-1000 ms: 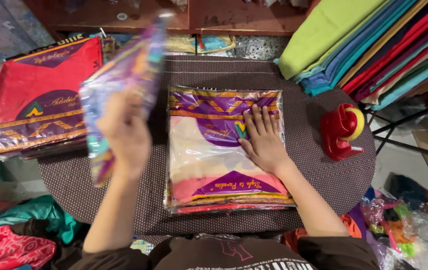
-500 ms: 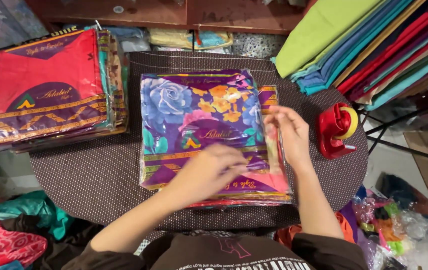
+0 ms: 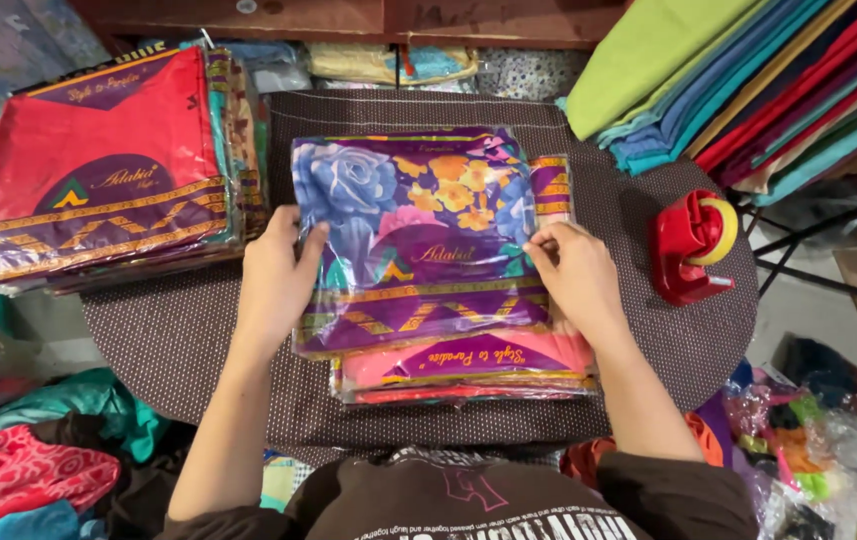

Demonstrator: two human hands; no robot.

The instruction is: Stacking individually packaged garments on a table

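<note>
A flat plastic-wrapped fabric packet [image 3: 418,235] with blue and yellow flowers on purple lies on top of a short stack of similar packets [image 3: 468,370] in the middle of a round brown table [image 3: 178,335]. My left hand [image 3: 278,275] grips the packet's left edge. My right hand [image 3: 573,275] presses its right edge, fingers bent over the side. The top packet sits slightly further away than the pink and purple packets beneath it.
A taller stack of packets topped by a red one [image 3: 108,165] stands at the table's left. A red tape dispenser [image 3: 690,245] sits at the right. Folded coloured cloth [image 3: 748,80] is piled at the upper right. Loose fabric and plastic bags [image 3: 818,430] lie around the table.
The floral packet was up in my left hand, then came down onto the middle stack. Both hands have moved to its side edges.
</note>
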